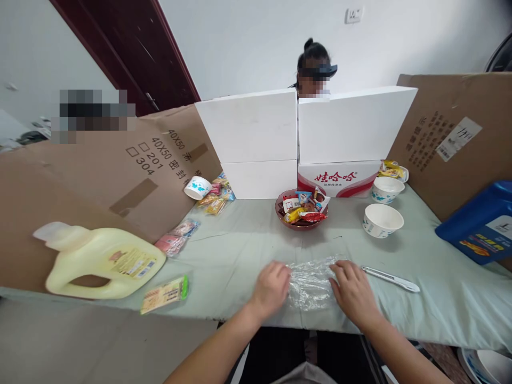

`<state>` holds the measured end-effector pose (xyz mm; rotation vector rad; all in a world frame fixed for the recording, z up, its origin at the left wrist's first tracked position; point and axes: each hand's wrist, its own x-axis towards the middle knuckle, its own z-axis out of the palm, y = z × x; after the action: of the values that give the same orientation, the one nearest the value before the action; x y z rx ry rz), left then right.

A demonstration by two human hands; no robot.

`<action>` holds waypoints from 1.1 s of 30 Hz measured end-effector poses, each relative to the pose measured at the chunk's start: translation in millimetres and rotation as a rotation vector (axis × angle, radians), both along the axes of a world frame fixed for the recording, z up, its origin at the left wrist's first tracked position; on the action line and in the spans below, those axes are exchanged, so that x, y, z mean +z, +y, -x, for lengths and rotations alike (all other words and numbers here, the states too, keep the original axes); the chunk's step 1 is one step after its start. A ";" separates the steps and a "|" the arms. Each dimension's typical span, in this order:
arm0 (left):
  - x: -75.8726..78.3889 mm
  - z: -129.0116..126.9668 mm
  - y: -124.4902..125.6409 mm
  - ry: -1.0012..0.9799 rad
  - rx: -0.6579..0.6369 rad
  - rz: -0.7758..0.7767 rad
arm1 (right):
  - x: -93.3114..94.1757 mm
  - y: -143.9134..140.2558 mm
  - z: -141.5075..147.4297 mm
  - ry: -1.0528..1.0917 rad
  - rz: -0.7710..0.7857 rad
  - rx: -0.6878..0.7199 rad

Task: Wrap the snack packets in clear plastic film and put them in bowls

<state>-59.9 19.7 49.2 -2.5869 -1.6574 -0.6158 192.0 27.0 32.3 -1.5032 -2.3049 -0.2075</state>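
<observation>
A crumpled sheet of clear plastic film [310, 285] lies on the green tablecloth near the front edge, between my two hands. My left hand [272, 288] is closed, its fingers curled on the film's left edge. At the right edge, my right hand [355, 292] rests with fingers bent and the thumb apart, touching the film. Just beyond my right hand lies a pair of metal tongs [394, 278]. A reddish glass bowl [302, 226] heaped with wrapped snacks stands behind the film.
White boxes [256, 133] wall off the back, with a person [314, 66] behind. Paper bowls [383, 221] stand at right, near a blue jug [476, 224]. At left are a yellow detergent bottle [108, 261], a flat package [166, 295], snack packets [176, 237] and a tilted paper bowl [197, 188].
</observation>
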 end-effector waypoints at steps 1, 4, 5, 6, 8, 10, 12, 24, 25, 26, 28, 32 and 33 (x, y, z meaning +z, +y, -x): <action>-5.1 -8.3 -4.1 0.007 -0.117 0.021 | -3.5 -0.3 3.8 -0.004 -0.002 0.090; -23.0 -21.1 -14.6 0.102 -0.287 0.139 | -22.0 -0.1 5.8 -0.065 0.055 0.270; -28.1 -19.2 -17.1 0.134 -0.294 0.180 | -29.1 -0.5 1.9 -0.085 0.082 0.273; -32.1 -14.2 -18.9 0.156 -0.291 0.214 | -35.7 -1.2 -4.0 -0.098 0.107 0.254; -35.4 2.0 -20.0 0.147 -0.249 0.245 | -44.8 -2.9 -19.6 -0.101 0.133 0.193; -31.9 19.4 -16.1 0.074 -0.158 0.239 | -46.5 -1.5 -34.1 -0.076 0.122 0.141; -23.0 30.2 -6.0 -0.036 0.002 0.233 | -41.4 6.9 -41.8 -0.021 0.092 0.085; -3.6 5.0 54.7 -0.459 0.073 0.777 | -36.1 61.3 -11.0 0.062 0.002 -0.154; -3.5 7.8 55.0 -0.496 0.063 0.798 | -37.5 59.5 -11.3 0.062 -0.001 -0.159; -3.4 11.1 55.4 -0.527 0.060 0.814 | -38.5 58.3 -11.8 0.063 -0.003 -0.163; -3.1 19.1 57.7 -0.572 0.071 0.817 | -39.7 57.8 -13.2 0.064 -0.007 -0.168; -0.5 37.2 65.1 -0.587 0.161 0.711 | -38.4 59.8 -16.0 0.064 -0.017 -0.170; 1.5 41.0 65.9 -0.576 0.196 0.661 | -36.6 59.3 -16.1 0.065 -0.022 -0.171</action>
<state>-100.9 85.6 50.7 -2.7372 -2.6463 -1.0154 208.1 86.4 -4.3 -1.6720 -2.1180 -0.2250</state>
